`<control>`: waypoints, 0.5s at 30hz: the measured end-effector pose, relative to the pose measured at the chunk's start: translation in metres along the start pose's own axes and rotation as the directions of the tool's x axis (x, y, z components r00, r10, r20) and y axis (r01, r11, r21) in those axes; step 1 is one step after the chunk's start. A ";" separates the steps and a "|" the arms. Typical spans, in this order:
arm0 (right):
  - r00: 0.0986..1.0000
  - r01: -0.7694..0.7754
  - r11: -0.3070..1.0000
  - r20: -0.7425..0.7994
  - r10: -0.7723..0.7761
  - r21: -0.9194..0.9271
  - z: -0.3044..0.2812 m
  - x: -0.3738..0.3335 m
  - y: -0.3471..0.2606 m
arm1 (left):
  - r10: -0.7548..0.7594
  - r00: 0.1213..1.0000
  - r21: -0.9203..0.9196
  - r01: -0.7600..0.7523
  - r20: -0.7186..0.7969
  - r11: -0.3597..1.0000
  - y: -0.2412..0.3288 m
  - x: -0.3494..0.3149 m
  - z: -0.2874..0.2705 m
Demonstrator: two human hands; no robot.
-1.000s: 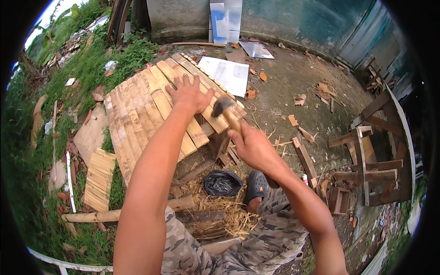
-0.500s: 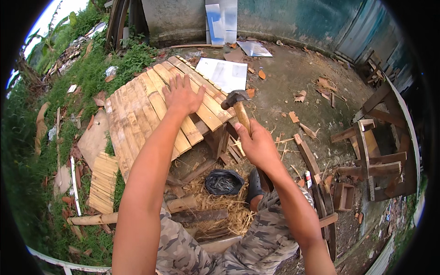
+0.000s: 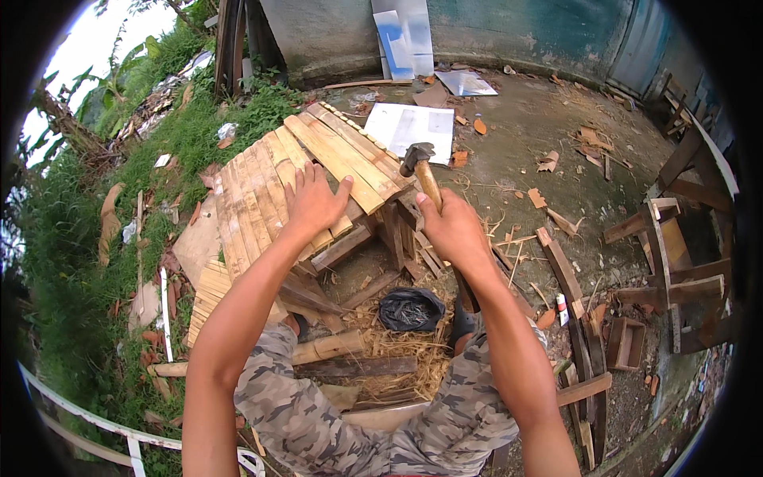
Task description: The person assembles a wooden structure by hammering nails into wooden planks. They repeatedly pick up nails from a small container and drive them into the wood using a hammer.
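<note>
My left hand (image 3: pixel 316 205) lies with spread fingers on a slope of light bamboo slats (image 3: pixel 248 184), which are set side by side on a dark wooden frame. Beside the fingers, a gap between slats shows part of the frame. In my right hand (image 3: pixel 455 230) is a claw hammer (image 3: pixel 427 181), gripped by its wooden handle. Its dark metal head stands up just off the right edge of the slats. Below, between my legs, an opened black plastic bag (image 3: pixel 411 310) holds many thin grey nails.
Straw-like shavings (image 3: pixel 417 358) and a bamboo pole (image 3: pixel 330 347) lie near my legs. Dark timber pieces (image 3: pixel 563 266), a small wooden box (image 3: pixel 626 343) and a wooden frame (image 3: pixel 664 254) are on the right. A white board (image 3: pixel 409 129) lies beyond the slats. Grass (image 3: pixel 187 123) covers the left.
The whole view has shifted, so the scene sits farther right. My left hand has slid toward me along the slats. My right hand still grips the hammer by the slats' edge.
</note>
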State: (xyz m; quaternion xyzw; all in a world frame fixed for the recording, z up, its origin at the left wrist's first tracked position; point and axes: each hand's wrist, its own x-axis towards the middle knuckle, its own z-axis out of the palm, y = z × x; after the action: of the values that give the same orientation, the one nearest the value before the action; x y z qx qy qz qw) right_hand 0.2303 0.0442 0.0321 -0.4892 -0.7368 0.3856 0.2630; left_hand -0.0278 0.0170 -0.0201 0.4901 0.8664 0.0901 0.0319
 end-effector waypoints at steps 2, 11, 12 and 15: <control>1.000 0.008 1.000 0.011 -0.008 0.019 0.004 -0.001 -0.001 | 0.012 1.000 -0.011 -0.012 0.009 1.000 -0.001 -0.003 -0.005; 0.995 0.099 0.995 -0.004 -0.099 -0.004 0.018 -0.003 0.007 | 0.031 0.994 0.007 -0.032 0.103 0.999 -0.033 0.081 -0.009; 0.997 0.076 0.997 0.001 -0.076 0.002 0.017 -0.003 0.008 | 0.026 0.991 0.027 -0.030 0.132 0.999 -0.038 0.092 -0.010; 0.999 0.045 0.999 -0.004 -0.045 -0.012 0.010 -0.003 0.009 | -0.025 0.987 0.070 0.015 0.156 0.997 -0.050 0.118 -0.009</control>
State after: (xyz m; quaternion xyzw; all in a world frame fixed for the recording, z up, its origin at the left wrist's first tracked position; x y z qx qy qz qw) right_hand 0.2284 0.0403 0.0192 -0.4748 -0.7493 0.3740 0.2704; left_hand -0.1323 0.0912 -0.0171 0.4877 0.8687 0.0214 0.0840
